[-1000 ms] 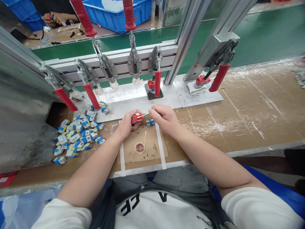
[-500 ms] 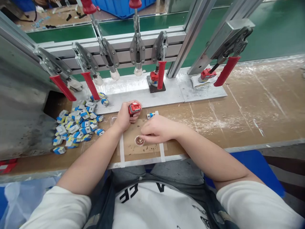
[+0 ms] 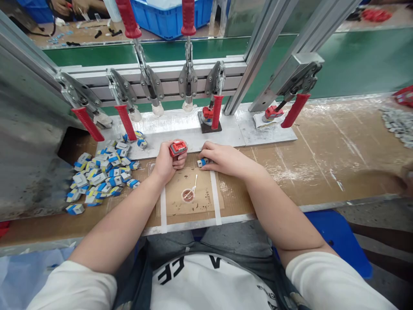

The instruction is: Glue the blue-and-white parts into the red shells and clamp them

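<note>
- My left hand (image 3: 166,163) has its grip pressed around the red part (image 3: 178,148), holding it up just above the bench (image 3: 322,163) at the near edge of the metal plate (image 3: 180,133). It sat in that same hold a second ago.
- My right hand (image 3: 222,158) has its fingertips pinching the small blue-and-white block (image 3: 202,162), which lies on the bench just right of the red part, at the top of the taped-down cardboard mat (image 3: 180,196).
- That is the change: half a second ago the right hand was down at the little glue dish (image 3: 188,196) with the swab (image 3: 193,186); now the swab lies with its tip in the dish and the hand has gone to the block. I read that as the dabbing being over and the block being next to meet the red part, though that is only my judgement.
- To the left, well apart from both hands, a heap of blue-and-white blocks (image 3: 100,172) spreads over the bench.
- Behind the plate stands a row of toggle clamps (image 3: 189,82) with red handles; one clamp (image 3: 213,107) presses on another red part (image 3: 208,114), and a further one (image 3: 272,113) sits under the clamp at right.
- Beyond the green belt (image 3: 355,60), another person's hands (image 3: 69,6) work at a far bench beside a blue crate (image 3: 161,15).
</note>
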`<act>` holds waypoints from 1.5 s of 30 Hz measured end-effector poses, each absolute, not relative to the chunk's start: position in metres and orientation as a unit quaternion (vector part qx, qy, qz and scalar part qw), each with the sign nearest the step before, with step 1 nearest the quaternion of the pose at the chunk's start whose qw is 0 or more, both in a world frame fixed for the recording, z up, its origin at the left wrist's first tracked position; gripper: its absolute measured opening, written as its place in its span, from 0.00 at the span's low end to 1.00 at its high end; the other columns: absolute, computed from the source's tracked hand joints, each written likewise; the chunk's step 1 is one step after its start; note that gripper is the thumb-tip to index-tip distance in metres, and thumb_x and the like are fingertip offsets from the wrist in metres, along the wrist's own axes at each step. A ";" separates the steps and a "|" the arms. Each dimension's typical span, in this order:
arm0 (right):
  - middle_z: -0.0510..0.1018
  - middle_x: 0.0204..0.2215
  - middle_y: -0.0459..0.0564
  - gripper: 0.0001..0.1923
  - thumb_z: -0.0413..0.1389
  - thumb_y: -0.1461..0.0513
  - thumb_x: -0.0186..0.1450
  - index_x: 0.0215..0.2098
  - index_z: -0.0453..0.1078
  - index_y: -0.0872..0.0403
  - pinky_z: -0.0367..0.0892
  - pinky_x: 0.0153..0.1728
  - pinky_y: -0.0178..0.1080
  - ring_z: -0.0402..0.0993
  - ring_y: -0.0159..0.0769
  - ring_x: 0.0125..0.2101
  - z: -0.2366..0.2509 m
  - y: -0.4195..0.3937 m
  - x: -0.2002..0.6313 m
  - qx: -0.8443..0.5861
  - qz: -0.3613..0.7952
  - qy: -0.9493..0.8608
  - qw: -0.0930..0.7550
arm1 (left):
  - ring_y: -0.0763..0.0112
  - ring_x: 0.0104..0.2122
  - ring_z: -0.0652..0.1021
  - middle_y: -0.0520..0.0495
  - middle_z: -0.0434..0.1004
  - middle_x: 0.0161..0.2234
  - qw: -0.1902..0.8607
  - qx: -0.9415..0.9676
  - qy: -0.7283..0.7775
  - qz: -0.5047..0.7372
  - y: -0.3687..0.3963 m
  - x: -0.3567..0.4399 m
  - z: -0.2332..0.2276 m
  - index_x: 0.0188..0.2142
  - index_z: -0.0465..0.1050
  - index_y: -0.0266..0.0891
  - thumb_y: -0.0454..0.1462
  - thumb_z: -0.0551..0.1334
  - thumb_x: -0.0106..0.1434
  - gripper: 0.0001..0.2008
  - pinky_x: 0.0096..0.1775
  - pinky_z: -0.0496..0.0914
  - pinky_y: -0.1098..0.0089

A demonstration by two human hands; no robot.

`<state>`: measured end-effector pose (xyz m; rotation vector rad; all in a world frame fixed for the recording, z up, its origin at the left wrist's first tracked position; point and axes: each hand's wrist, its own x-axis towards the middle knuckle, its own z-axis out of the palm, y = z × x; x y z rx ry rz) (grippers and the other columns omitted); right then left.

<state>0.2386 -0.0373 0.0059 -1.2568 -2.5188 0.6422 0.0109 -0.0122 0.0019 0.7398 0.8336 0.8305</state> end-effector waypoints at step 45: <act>0.83 0.56 0.55 0.17 0.53 0.58 0.78 0.62 0.75 0.49 0.78 0.59 0.55 0.80 0.44 0.59 0.007 -0.040 0.222 -0.293 0.143 -0.856 0.402 | 0.74 0.21 0.60 0.52 0.63 0.23 0.646 0.577 0.368 0.337 -0.027 0.006 -0.002 0.37 0.71 0.39 0.70 0.58 0.62 0.36 0.23 0.56 0.73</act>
